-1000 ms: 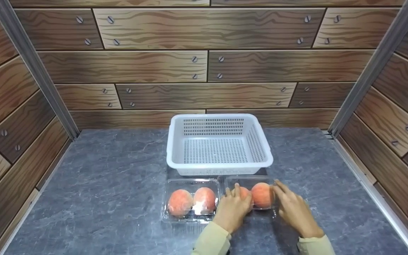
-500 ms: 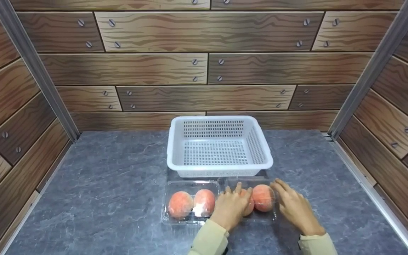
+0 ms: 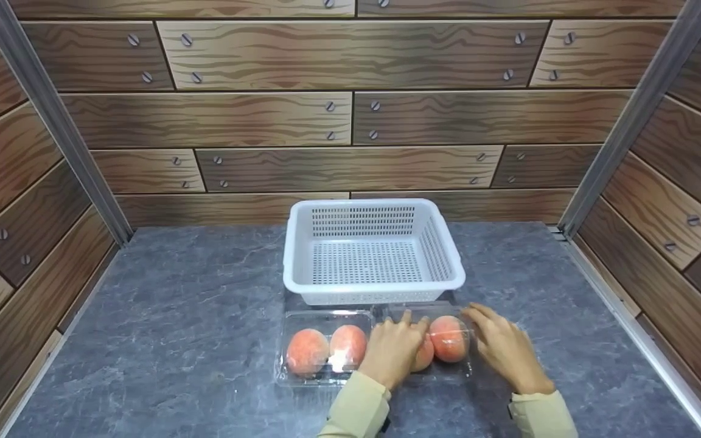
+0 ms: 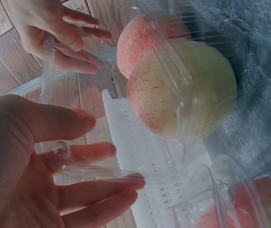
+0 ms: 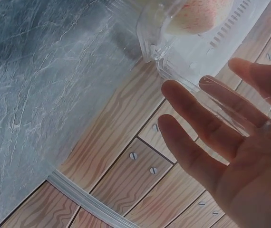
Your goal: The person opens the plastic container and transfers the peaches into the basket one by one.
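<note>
Two clear plastic clamshell boxes lie side by side. The left box (image 3: 285, 378) holds two peaches (image 3: 308, 353). In the right box (image 3: 466, 372) are two more peaches (image 3: 449, 339), one partly hidden by my left hand (image 3: 394, 353). That hand lies over the box's left side, fingers spread forward and touching its clear lid (image 4: 102, 175); in the left wrist view the plastic edge runs across the fingers below the thumb. My right hand (image 3: 505, 350) is at the box's right side, with fingers extended along the lid's edge (image 5: 221, 107) in the right wrist view.
A white perforated plastic basket (image 3: 375, 286) stands just behind the boxes, with nothing inside it. The grey marbled tabletop (image 3: 192, 316) is enclosed by wood-patterned walls (image 3: 271, 115) with metal corner strips.
Clear plastic now lies across the right peach, which looked bare of it earlier. My left hand has shifted slightly left, and the right hand has stayed at the box's right side.
</note>
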